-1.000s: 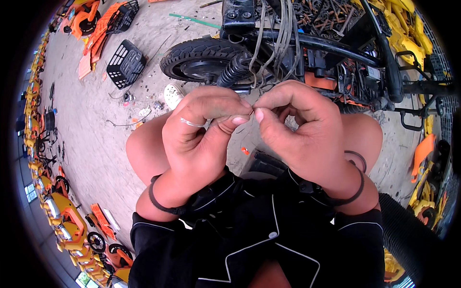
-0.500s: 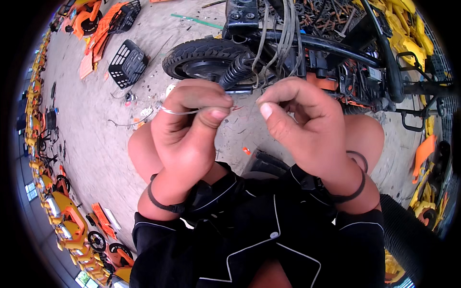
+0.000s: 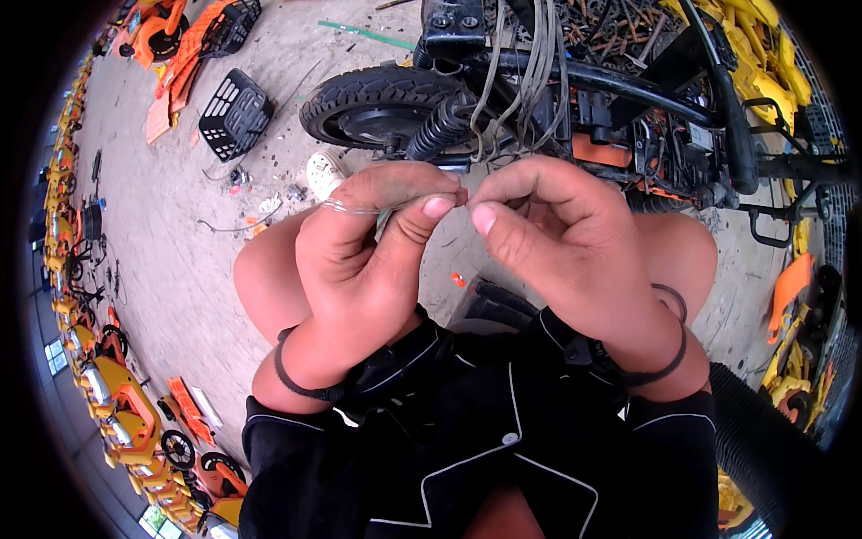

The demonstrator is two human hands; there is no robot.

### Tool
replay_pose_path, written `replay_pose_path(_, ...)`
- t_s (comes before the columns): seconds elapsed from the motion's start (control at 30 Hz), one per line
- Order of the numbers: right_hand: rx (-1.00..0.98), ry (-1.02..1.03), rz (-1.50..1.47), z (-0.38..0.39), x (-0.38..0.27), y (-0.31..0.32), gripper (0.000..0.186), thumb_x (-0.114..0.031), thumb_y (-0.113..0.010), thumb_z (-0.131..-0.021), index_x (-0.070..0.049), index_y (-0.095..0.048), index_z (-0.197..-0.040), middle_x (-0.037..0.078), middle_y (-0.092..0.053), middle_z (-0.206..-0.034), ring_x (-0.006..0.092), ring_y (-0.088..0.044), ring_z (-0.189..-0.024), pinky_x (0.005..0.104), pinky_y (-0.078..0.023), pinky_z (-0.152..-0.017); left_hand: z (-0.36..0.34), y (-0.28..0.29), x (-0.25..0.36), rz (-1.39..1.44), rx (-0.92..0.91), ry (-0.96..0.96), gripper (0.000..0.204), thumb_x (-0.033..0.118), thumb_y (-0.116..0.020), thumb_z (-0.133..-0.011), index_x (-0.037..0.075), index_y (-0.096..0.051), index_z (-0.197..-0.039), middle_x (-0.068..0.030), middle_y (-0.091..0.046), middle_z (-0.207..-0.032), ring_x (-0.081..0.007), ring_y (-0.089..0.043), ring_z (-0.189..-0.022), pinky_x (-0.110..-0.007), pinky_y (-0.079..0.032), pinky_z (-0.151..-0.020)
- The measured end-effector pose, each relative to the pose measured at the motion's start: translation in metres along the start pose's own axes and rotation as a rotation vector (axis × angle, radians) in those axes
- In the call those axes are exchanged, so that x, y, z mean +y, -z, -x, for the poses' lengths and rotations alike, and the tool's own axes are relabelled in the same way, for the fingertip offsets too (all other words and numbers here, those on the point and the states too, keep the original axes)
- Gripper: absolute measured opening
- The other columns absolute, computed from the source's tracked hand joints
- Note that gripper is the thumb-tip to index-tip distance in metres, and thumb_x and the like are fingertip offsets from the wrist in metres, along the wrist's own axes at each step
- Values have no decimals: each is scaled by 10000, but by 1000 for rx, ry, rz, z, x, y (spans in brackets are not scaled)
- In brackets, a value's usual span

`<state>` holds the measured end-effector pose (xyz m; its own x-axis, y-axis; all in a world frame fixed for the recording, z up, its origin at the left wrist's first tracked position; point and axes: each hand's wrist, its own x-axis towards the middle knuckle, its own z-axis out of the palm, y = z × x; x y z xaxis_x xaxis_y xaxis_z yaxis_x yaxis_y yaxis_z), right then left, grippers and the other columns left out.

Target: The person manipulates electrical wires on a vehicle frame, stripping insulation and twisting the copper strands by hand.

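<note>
My left hand [image 3: 364, 242] pinches a thin, pale wire [image 3: 348, 209] between thumb and forefinger. The wire runs back across the fingers, and its far end is mostly covered by the fingertips. My right hand [image 3: 561, 238] is closed in a pinch, thumb against forefinger, its tips almost meeting the left fingertips. Whether it grips the wire's end is too small to tell. Beyond both hands lies a stripped black scooter frame [image 3: 620, 83] with a treaded wheel [image 3: 382, 101], a coil spring shock absorber [image 3: 440, 128] and loose grey cables [image 3: 534, 81] hanging down.
A black plastic basket [image 3: 235, 115] and orange panels [image 3: 180, 76] lie on the concrete floor at the far left. Yellow and orange scooters [image 3: 121, 409] line the left side. Metal scraps [image 3: 606, 31] are heaped behind the frame; yellow body parts [image 3: 754, 54] are piled at the right.
My hands have come closer together, so their fingertips nearly touch. The bare reddish wire end that stuck out of the left pinch is now largely hidden. A white shoe shows more beyond the left hand.
</note>
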<state>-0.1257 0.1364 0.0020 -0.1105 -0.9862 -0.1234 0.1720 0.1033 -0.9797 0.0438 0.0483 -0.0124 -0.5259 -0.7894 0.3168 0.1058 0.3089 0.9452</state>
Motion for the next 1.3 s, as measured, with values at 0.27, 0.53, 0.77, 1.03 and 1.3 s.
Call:
replay_pose_path(0.27, 208, 199, 365, 3, -4, -5, 148, -26, -700, -953, 26, -698, -1091, 68, -709, -1001, 99, -656, -873, 238, -528, -745, -4, 0, -7, -78, -44, -158, 98, -86, -675, -915, -48, -656, -1004, -150, -747, -956, -234, -730, -891, -316, -575, -810)
replay_pose_path(0.53, 263, 341, 529, 1, -3, -6, 153, -6, -721, -918, 26, -734, -1067, 93, -725, -974, 114, -668, -819, 237, -536, -693, -5, -2, -2, -215, -76, -202, 159, -122, -697, -865, -27, -669, -989, -151, -747, -967, -268, -737, -898, -321, -582, -802)
replay_pose_path(0.77, 240, 406, 628, 0, -2, -2, 150, 13, -729, -902, 32, -740, -1051, 94, -723, -962, 105, -651, -778, 229, -521, -662, -2, -1, 4, -407, -111, -232, 248, -136, -712, -788, 23, -691, -978, -117, -741, -979, -267, -727, -896, -334, -551, -778)
replay_pose_path(1.03, 301, 576, 917, -2, -1, -4, 195, 45, -765, -812, 3, -743, -1002, 103, -704, -920, 185, -679, -755, 282, -544, -674, 0, -3, -6, -415, -95, -288, 285, -131, -716, -742, 33, -706, -975, -105, -737, -967, -279, -721, -903, -335, -538, -781)
replay_pose_path(1.3, 325, 713, 955, -8, 5, -4, 238, 62, -780, -700, -20, -704, -910, 96, -695, -880, 262, -682, -790, 337, -541, -718, 3, -4, -8, -358, -71, -262, 320, -167, -681, -714, 26, -692, -969, -112, -742, -950, -278, -724, -878, -334, -542, -777)
